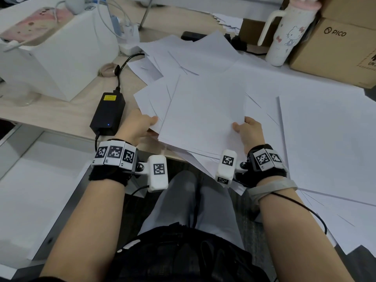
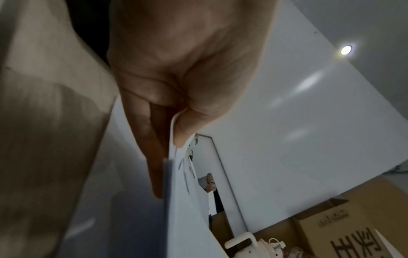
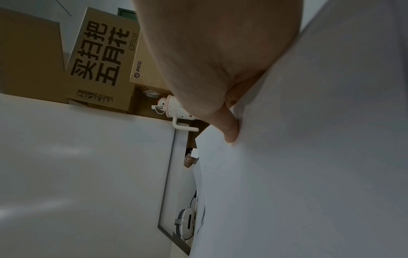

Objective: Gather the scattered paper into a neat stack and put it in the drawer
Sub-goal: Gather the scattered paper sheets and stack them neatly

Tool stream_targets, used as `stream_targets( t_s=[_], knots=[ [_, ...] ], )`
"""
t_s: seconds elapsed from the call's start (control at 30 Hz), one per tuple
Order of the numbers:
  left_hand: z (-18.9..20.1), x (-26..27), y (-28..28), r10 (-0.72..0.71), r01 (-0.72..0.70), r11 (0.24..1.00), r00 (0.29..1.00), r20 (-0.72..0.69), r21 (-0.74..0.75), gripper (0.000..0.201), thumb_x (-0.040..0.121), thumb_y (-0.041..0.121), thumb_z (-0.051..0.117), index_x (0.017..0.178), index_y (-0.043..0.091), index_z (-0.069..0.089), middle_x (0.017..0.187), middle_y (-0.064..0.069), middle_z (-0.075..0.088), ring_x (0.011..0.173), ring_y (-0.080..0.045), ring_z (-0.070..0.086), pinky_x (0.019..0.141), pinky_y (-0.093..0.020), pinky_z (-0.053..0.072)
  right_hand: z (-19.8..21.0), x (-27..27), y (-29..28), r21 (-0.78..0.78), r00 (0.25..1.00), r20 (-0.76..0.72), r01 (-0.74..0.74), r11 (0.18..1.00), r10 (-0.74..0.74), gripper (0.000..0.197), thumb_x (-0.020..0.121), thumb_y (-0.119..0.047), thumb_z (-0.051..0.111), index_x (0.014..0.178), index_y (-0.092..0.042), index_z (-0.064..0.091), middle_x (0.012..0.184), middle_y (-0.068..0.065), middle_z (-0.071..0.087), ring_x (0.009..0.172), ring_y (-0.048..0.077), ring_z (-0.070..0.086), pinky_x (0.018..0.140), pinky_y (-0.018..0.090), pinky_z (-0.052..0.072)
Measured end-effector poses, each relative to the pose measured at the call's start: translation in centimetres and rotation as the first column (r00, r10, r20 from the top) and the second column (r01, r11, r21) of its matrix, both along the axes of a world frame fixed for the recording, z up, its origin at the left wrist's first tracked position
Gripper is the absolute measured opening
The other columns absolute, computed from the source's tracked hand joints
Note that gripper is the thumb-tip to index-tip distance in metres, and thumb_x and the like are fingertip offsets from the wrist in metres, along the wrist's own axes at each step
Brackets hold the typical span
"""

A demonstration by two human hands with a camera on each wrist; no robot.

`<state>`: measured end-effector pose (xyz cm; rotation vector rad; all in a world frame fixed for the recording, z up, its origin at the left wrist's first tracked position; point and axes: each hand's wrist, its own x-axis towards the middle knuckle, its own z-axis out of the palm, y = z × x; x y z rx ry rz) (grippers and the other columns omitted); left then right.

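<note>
A loose bundle of white paper sheets (image 1: pixel 201 110) lies fanned over the desk's front edge. My left hand (image 1: pixel 140 125) pinches its left edge, thumb on top and fingers underneath, as the left wrist view shows at the thumb (image 2: pixel 187 129) on the sheet edges (image 2: pixel 176 157). My right hand (image 1: pixel 247 129) holds the bundle's right side, thumb (image 3: pixel 230 131) pressed on the top sheet (image 3: pixel 309 157). More white sheets (image 1: pixel 329 143) spread across the right of the desk and overhang its edge. No drawer is seen for certain.
A black power adapter (image 1: pixel 107 112) with its cable lies just left of my left hand. A white box (image 1: pixel 61 58) stands at the back left. A white cartoon bottle (image 1: pixel 284 35) and brown cardboard boxes (image 1: pixel 335 49) stand at the back right.
</note>
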<state>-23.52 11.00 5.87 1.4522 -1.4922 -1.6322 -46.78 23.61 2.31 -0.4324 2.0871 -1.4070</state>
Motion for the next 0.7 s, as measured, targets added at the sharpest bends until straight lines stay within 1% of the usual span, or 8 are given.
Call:
stream_targets(
  t_s=[0.07, 0.2, 0.3, 0.4, 0.47, 0.57, 0.63, 0.7],
  knots=[
    [0.6, -0.3, 0.0, 0.018, -0.019, 0.999, 1.000, -0.017, -0.033, 0.033, 0.096, 0.001, 0.050, 0.129, -0.001, 0.047, 0.125, -0.013, 0.055, 0.112, -0.029, 0.056, 0.065, -0.029, 0.055, 0.1, 0.0, 0.1, 0.001, 1.000, -0.001, -0.004, 1.000, 0.004, 0.024, 0.087, 0.005, 0.053, 0.109, 0.012, 0.059, 0.106, 0.024, 0.065, 0.083, 0.029, 0.058, 0.076, 0.032, 0.044],
    [1.8, -0.4, -0.2, 0.034, -0.035, 0.990, 0.999, -0.010, -0.133, 0.017, 0.095, 0.000, 0.050, 0.110, 0.003, 0.057, 0.117, -0.013, 0.060, 0.109, -0.027, 0.058, 0.096, -0.048, 0.050, 0.1, -0.2, 0.2, -0.011, 1.000, 0.002, 0.000, 1.000, 0.000, 0.025, 0.087, 0.006, 0.053, 0.109, 0.015, 0.057, 0.115, 0.029, 0.062, 0.083, 0.021, 0.051, 0.077, 0.031, 0.042],
    [2.5, 0.2, -0.9, 0.075, -0.078, 0.970, 0.997, -0.021, -0.228, 0.016, 0.093, 0.001, 0.048, 0.104, 0.009, 0.058, 0.097, -0.003, 0.061, 0.102, -0.024, 0.058, 0.096, -0.046, 0.050, 0.1, -0.4, 0.2, -0.009, 1.000, 0.013, 0.000, 1.000, 0.000, 0.023, 0.087, 0.006, 0.053, 0.109, 0.011, 0.060, 0.105, 0.024, 0.065, 0.086, 0.020, 0.051, 0.077, 0.031, 0.043],
    [2.7, 1.2, -1.6, 0.187, -0.199, 0.928, 0.980, -0.069, -0.314, 0.021, 0.088, 0.005, 0.049, 0.076, 0.020, 0.057, 0.085, 0.001, 0.061, 0.093, -0.023, 0.060, 0.091, -0.049, 0.049, 0.0, -0.3, 0.1, -0.007, 1.000, -0.002, 0.004, 1.000, -0.005, 0.023, 0.087, 0.006, 0.053, 0.107, 0.013, 0.059, 0.113, 0.028, 0.063, 0.083, 0.020, 0.050, 0.076, 0.032, 0.042],
    [2.2, 1.6, -1.6, 0.260, -0.280, 0.902, 0.960, -0.103, -0.330, 0.023, 0.087, 0.009, 0.048, 0.071, 0.023, 0.057, 0.084, 0.003, 0.062, 0.090, -0.022, 0.061, 0.090, -0.048, 0.050, 0.0, -0.3, 0.1, -0.003, 1.000, -0.012, 0.004, 1.000, -0.004, 0.023, 0.086, 0.006, 0.052, 0.107, 0.014, 0.058, 0.115, 0.030, 0.061, 0.082, 0.020, 0.049, 0.075, 0.032, 0.042],
    [1.4, 1.4, -0.6, 0.257, -0.275, 0.917, 0.961, -0.098, -0.288, 0.010, 0.093, 0.015, 0.053, 0.091, 0.014, 0.063, 0.096, 0.000, 0.064, 0.100, -0.020, 0.062, 0.094, -0.039, 0.050, -0.1, -0.3, 0.0, -0.007, 1.000, -0.007, 0.007, 1.000, -0.008, 0.025, 0.087, 0.007, 0.051, 0.109, 0.014, 0.058, 0.103, 0.026, 0.065, 0.082, 0.020, 0.050, 0.073, 0.031, 0.043],
    [0.7, 1.1, 0.2, 0.163, -0.171, 0.969, 0.985, -0.054, -0.179, 0.025, 0.093, 0.018, 0.059, 0.115, 0.007, 0.060, 0.107, -0.001, 0.061, 0.104, -0.018, 0.059, 0.092, -0.032, 0.047, -0.2, -0.3, 0.0, -0.005, 1.000, -0.008, 0.008, 1.000, -0.008, 0.026, 0.087, 0.007, 0.050, 0.110, 0.015, 0.057, 0.095, 0.023, 0.063, 0.082, 0.020, 0.049, 0.072, 0.031, 0.042],
    [0.1, 1.0, 1.0, 0.042, -0.038, 0.993, 0.999, 0.027, -0.113, 0.037, 0.091, 0.015, 0.063, 0.125, 0.006, 0.055, 0.112, -0.001, 0.059, 0.104, -0.017, 0.055, 0.090, -0.031, 0.044, -0.3, -0.3, 0.0, -0.004, 1.000, -0.019, 0.008, 1.000, -0.009, 0.025, 0.087, 0.007, 0.050, 0.109, 0.015, 0.057, 0.102, 0.028, 0.064, 0.081, 0.020, 0.048, 0.073, 0.031, 0.041]
  ],
)
